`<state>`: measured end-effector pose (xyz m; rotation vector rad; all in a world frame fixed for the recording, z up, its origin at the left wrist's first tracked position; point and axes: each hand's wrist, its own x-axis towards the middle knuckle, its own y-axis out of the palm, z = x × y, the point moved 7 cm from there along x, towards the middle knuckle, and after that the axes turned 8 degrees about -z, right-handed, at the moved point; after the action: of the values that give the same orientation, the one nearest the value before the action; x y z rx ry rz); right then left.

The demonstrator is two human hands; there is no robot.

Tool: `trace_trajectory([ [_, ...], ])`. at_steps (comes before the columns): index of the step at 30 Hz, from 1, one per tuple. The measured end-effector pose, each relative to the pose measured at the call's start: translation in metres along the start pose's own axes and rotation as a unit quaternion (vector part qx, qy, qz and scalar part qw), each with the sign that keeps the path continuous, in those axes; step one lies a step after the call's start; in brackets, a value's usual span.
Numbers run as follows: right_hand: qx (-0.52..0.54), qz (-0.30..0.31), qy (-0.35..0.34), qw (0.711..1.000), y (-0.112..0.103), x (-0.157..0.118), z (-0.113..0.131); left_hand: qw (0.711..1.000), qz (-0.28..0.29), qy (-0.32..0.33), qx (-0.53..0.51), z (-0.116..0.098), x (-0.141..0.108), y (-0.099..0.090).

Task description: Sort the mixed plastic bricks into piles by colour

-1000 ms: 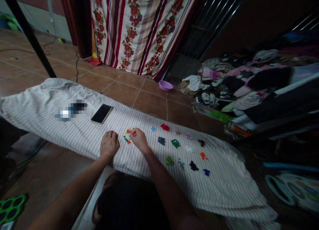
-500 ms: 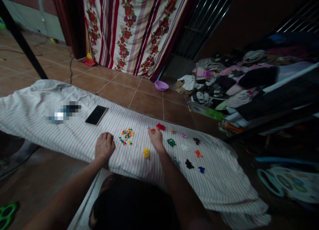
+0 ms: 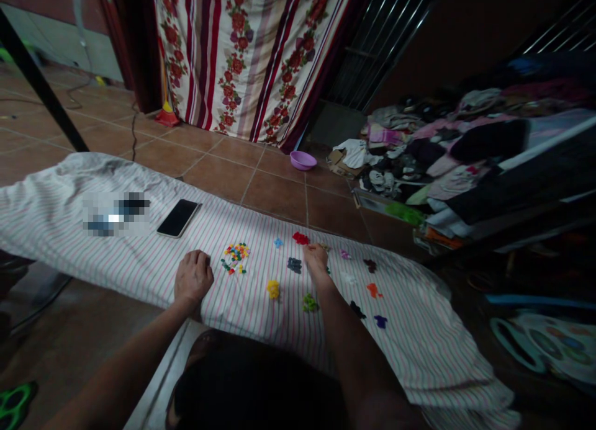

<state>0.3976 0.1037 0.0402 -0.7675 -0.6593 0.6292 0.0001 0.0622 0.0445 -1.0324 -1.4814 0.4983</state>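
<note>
One hand, the left (image 3: 193, 276), lies fingers curled near mixed pieces (image 3: 235, 256) on striped cloth (image 3: 139, 270), while the right hand (image 3: 317, 257), fingers bunched just beside the red pile (image 3: 300, 238), pinch uncertain, seems to be colour-sorting, next needing precise placement.

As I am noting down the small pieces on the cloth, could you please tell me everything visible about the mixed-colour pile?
The mixed-colour pile is a loose scatter of small pieces, seemingly plastic, in yellow, red, green and white among other colours; single shapes are too small to tell. It lies on the striped cloth, denser toward the far side. The left hand is to its left and the right hand farther off to its right; neither touches it.
</note>
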Motion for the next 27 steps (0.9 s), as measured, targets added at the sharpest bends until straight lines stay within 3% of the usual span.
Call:
trace_trajectory([
  [4, -0.033, 0.012, 0.043, 0.998, 0.007, 0.007, -0.002, 1.000, 0.007, -0.005, 0.000, 0.000, 0.000, 0.000],
  [13, -0.052, 0.033, 0.031, 0.998, 0.006, 0.006, -0.005, 1.000, 0.009, -0.001, 0.006, 0.000, 0.001, -0.001],
  [20, -0.133, 0.098, 0.030, 0.986, 0.008, 0.001, 0.001, 1.000, 0.002, 0.005, 0.002, 0.000, 0.000, -0.001],
  [27, -0.130, 0.099, 0.011, 0.986, 0.001, -0.007, 0.006, 1.000, 0.001, 0.005, 0.004, 0.000, 0.001, -0.001],
])
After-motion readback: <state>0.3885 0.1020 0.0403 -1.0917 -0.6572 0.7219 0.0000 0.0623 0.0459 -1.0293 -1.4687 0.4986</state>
